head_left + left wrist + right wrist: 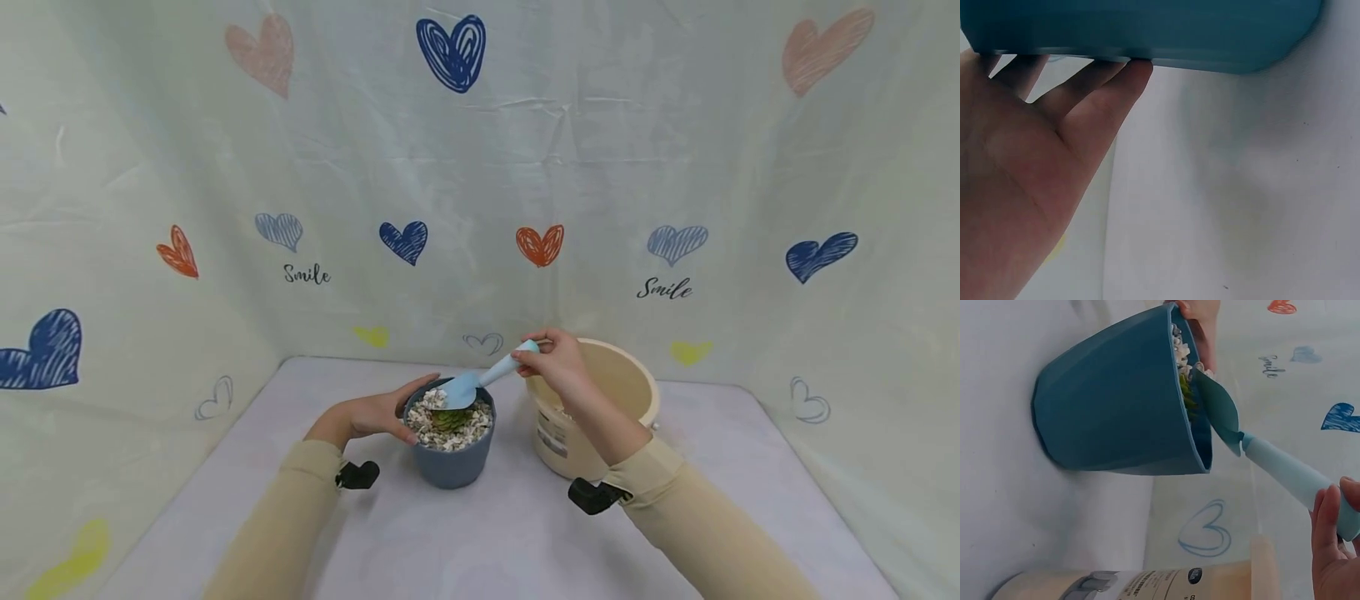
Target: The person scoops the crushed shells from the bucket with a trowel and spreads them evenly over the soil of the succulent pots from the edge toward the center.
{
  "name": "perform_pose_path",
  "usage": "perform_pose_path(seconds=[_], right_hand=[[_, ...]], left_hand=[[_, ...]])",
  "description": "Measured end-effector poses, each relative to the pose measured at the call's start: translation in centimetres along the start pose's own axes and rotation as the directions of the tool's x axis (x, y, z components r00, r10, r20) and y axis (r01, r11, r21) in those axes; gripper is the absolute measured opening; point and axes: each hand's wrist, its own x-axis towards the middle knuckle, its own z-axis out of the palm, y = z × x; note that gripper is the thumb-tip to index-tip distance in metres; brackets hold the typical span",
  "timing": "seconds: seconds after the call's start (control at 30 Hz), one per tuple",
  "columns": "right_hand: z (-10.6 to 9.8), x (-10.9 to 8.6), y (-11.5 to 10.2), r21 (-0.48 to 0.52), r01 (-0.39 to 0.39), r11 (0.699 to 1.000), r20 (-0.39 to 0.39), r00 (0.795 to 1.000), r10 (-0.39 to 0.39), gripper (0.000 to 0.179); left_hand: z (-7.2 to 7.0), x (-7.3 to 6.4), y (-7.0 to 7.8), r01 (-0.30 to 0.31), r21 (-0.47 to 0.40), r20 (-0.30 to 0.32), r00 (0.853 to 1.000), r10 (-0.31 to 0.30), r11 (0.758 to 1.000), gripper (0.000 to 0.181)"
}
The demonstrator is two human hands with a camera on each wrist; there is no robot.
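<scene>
A blue-grey flowerpot [450, 468] stands on the table, filled with white pebbles [468, 437] around a green succulent [450, 420]. My left hand [378, 414] grips the pot's left side near the rim, thumb in front and fingers toward the back. In the left wrist view those fingers lie against the blue pot wall [1147, 31]. My right hand [555, 360] holds a light blue trowel [501, 370] by the end of its handle. Its blade tilts down over the pot, above the succulent, partly hiding it. The right wrist view shows the trowel blade [1217, 406] just inside the rim.
A cream bucket [626, 375] with a label [552, 437] stands right of the pot, partly behind my right forearm. A white cloth [450, 550] covers the table. A curtain [480, 183] printed with hearts hangs behind and at the sides.
</scene>
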Motion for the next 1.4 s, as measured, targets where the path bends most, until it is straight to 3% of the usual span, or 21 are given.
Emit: perform_pose_path(seconds=[0.33, 0.57, 0.77, 0.97, 1.4], right_hand=[[0.8, -0.1, -1.4, -0.093, 0.054, 0.994, 0.012, 0.998, -0.053, 0.03], [1.2, 0.1, -2.2, -0.146, 0.045, 0.988, 0.036, 0.999, -0.04, 0.031], [1.6, 0.0, -2.5, -0.161, 0.057, 0.985, 0.047, 0.998, -0.05, 0.028], [1.6, -0.2, -2.8, -0.205, 0.082, 0.975, 0.045, 0.996, -0.075, 0.028], [1.9, -0.3, -3.8, -0.306, 0.153, 0.94, 0.076, 0.988, -0.136, 0.028]], left_hand=[[1.1, 0.0, 0.2, -0.03, 0.001, -0.047, 0.998, 0.03, 1.0, 0.112], [2.2, -0.4, 0.5, 0.01, -0.007, -0.143, 0.99, -0.011, 1.0, 0.112], [3.1, -0.7, 0.3, 0.059, -0.012, -0.193, 0.979, -0.061, 0.998, 0.111], [3.8, -0.7, 0.4, 0.058, -0.042, -0.222, 0.973, -0.066, 0.997, 0.112], [5.0, -0.7, 0.4, 0.084, -0.044, -0.337, 0.937, -0.094, 0.996, 0.113]])
